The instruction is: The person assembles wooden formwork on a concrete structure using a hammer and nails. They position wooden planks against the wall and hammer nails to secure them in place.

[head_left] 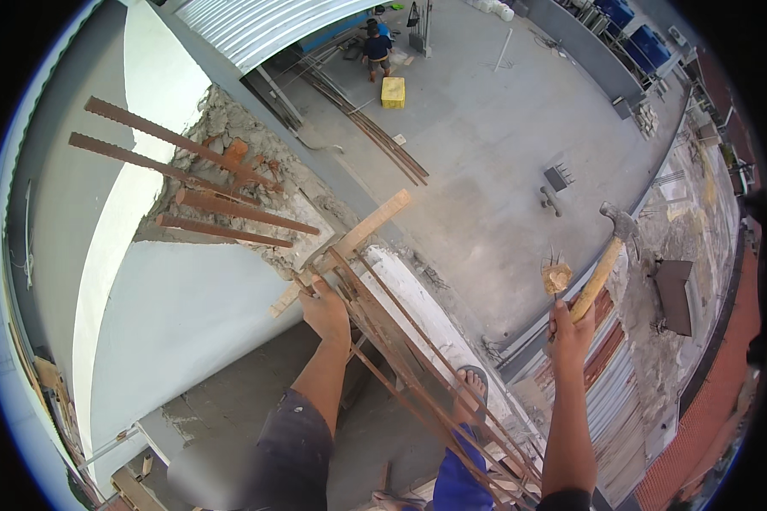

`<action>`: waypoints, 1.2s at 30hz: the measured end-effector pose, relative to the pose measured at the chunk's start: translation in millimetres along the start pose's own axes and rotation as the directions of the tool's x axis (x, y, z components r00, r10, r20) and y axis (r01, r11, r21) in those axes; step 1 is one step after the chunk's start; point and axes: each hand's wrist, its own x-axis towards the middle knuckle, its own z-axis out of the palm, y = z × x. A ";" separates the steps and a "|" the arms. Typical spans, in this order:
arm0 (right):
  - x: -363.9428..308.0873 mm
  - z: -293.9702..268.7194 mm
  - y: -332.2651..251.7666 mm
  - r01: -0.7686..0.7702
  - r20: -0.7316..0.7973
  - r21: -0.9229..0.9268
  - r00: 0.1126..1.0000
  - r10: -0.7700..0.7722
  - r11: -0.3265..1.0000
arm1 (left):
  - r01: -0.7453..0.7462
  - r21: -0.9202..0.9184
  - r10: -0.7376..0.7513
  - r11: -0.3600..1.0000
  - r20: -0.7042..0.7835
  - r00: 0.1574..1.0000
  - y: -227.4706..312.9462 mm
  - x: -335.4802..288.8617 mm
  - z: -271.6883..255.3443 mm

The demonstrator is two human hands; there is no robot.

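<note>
Grey concrete floor [486, 111] spreads out far below, with a corrugated metal roof [264, 30] at its upper left and blue tanks [646, 48] at its upper right. Another person [377, 53] in a dark top is near a yellow box [393, 93]; any lettering on the box or tanks is too small to read. Close by, four rusty rods [239, 210] jut from broken concrete [230, 128]. A wooden strip [375, 223] slants just beside it, crossing the upper end of a long rusty bar cage [400, 366] along a white ledge [422, 311]. The left hand [325, 311] meets strip and cage at that crossing, fingers bent; whether they clamp either, I cannot tell. The right hand's [571, 336] fingers are wrapped around the yellowish handle of a hammer [599, 271], head raised.
</note>
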 end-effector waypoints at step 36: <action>-438.7 -156.2 72.9 0.351 0.745 -0.597 0.576 0.336 0.722 | 0.941 -0.210 -0.338 0.263 0.894 0.294 -207.9 -382.1 -396.1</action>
